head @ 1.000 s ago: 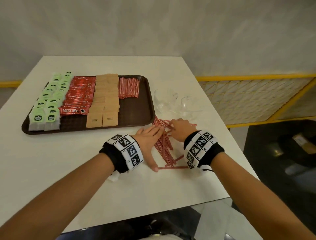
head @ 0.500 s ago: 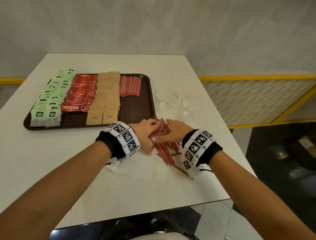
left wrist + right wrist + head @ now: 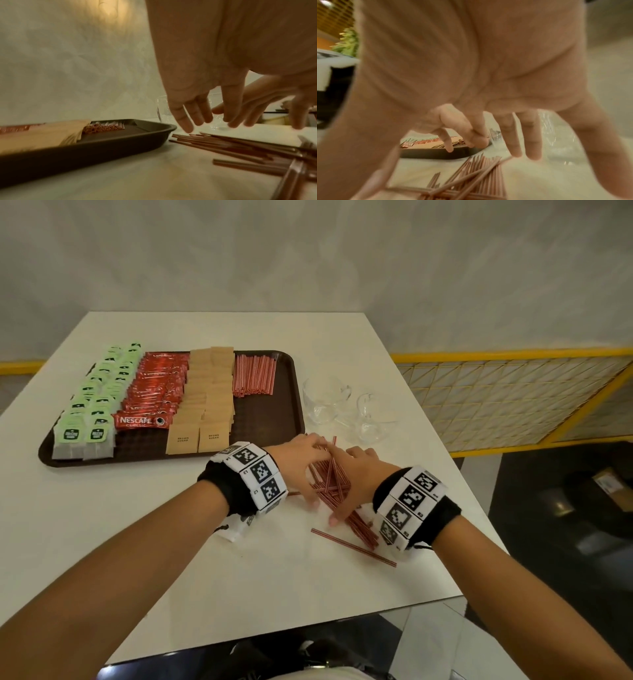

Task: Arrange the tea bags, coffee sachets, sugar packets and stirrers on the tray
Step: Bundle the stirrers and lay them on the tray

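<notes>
A brown tray holds rows of green tea bags, red coffee sachets, brown sugar packets and a block of red stirrers. A pile of loose red stirrers lies on the white table just right of the tray's near corner. My left hand and right hand flank this pile, fingers straight and spread over it, thumbs down on the table. In the left wrist view the fingers hang above the stirrers. One stray stirrer lies nearer me.
Two clear glass cups stand just beyond the pile, right of the tray. The table's right edge is close to my right wrist. A yellow mesh railing runs beyond it.
Both hands have closed in on the pile from either side and shifted slightly away from me. The spread stirrers are pushed into a tighter bundle; one stirrer stays behind near my right wrist.
</notes>
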{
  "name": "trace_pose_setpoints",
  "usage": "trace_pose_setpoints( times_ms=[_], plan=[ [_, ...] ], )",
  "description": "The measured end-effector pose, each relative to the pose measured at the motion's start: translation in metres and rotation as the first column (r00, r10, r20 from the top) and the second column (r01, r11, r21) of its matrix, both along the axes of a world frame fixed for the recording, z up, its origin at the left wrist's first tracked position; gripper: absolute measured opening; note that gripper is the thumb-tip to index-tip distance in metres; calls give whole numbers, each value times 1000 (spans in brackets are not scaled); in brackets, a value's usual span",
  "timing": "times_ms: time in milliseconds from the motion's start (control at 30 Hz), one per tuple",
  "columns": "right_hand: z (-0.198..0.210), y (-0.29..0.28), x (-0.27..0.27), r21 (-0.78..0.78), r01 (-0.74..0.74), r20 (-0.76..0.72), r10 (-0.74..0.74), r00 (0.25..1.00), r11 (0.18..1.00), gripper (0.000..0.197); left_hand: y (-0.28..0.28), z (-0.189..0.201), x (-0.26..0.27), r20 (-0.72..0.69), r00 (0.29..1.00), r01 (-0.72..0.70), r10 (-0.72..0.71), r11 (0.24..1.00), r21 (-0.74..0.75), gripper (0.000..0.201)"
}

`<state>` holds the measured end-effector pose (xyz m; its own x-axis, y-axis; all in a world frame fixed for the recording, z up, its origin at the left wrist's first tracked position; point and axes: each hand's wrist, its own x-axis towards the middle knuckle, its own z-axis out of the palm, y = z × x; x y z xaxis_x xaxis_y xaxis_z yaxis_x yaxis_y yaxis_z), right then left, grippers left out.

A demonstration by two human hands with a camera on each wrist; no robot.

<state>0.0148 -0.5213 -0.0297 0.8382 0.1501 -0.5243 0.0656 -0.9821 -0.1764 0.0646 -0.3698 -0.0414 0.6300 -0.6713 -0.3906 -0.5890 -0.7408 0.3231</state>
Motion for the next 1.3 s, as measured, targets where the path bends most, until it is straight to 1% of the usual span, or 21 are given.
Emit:
trace_pose_setpoints(
  times_ms=[67, 100, 133, 167, 233, 333, 400, 467, 533, 633, 667, 733, 833, 933, 1000, 1100, 1167, 1200, 1233, 1267, 1300],
  plan=[
    [0, -6, -10, -83, -38, -28, 35, 999, 996, 138, 4, -5, -1, 5, 999, 43, -44, 989, 139, 118],
    [-3, -8, -14, -112, -49, -38, 45, 998, 992, 139, 5, -8, -2, 7, 999, 52, -54, 981, 188, 125],
    [-5, -10, -18, -135, -55, -43, 50, 998, 989, 140, 6, -11, -1, 6, 999, 49, -52, 976, 214, 128],
    [-8, -13, -20, -146, -55, -45, 49, 998, 988, 139, 6, -13, -2, 0, 999, 42, -43, 975, 218, 126],
    [-10, -16, -19, -128, -29, -34, 25, 999, 991, 137, 5, -13, -3, -14, 1000, 23, -21, 983, 182, 116],
    [-9, -19, -11, -43, 55, -13, -56, 998, 998, 132, 0, -11, -4, -8, 1000, -15, 16, 990, 142, 98],
    [-10, -21, -9, 17, 98, 7, -98, 995, 995, 127, -3, -8, -4, -6, 999, -39, 40, 992, 123, 91],
    [-11, -25, -10, 62, 124, 16, -125, 992, 990, 115, -1, -4, -3, -12, 998, -62, 63, 995, 82, 92],
    [-11, -27, -12, 74, 125, 46, -129, 991, 989, 98, 2, 1, -5, -40, 996, -75, 78, 995, 66, 108],
    [-14, -20, -5, 66, 101, 113, -108, 988, 993, 67, 0, 1, -16, -34, 999, 14, -8, 987, 162, 135],
    [-14, -16, -1, 62, 87, 122, -94, 988, 994, 59, -3, -3, -20, -18, 999, 40, -37, 980, 195, 140],
    [-12, -9, 6, 45, 52, 103, -56, 993, 998, 53, -5, -11, -26, 22, 999, 36, -42, 975, 218, 144],
    [-9, -4, 10, 34, -6, 97, 2, 995, 999, 56, 0, -17, -23, 48, 999, -16, 8, 983, 182, 142],
    [-11, 0, 13, 5, -107, 66, 106, 992, 994, 49, 4, -16, -16, 8, 998, -61, 60, 989, 133, 133],
    [-10, -1, 14, 39, -130, 58, 128, 990, 991, 39, 5, -13, -12, 8, 997, -83, 83, 990, 112, 125],
    [-10, -7, 10, 136, -170, 92, 158, 983, 976, 31, 6, -10, -4, 2, 997, -80, 80, 994, 76, 111],
    [-9, -14, 6, 216, -147, 166, 112, 980, 965, 27, 3, -9, 0, 5, 999, -39, 39, 997, 66, 108],
    [-8, -18, 4, 252, -111, 211, 58, 976, 961, 27, 2, -8, 1, 9, 1000, -21, 21, 997, 76, 109],
    [-7, -22, 2, 269, -62, 241, -5, 971, 961, 32, 0, -9, 2, 15, 1000, -8, 7, 995, 96, 111],
    [-5, -26, 0, 258, 0, 241, -65, 968, 966, 43, -2, -10, 4, 20, 1000, 1, -4, 993, 119, 112],
    [-3, -29, -2, 217, 70, 204, -115, 972, 974, 60, -3, -10, 5, 19, 1000, 4, -7, 990, 139, 111]
  ],
)
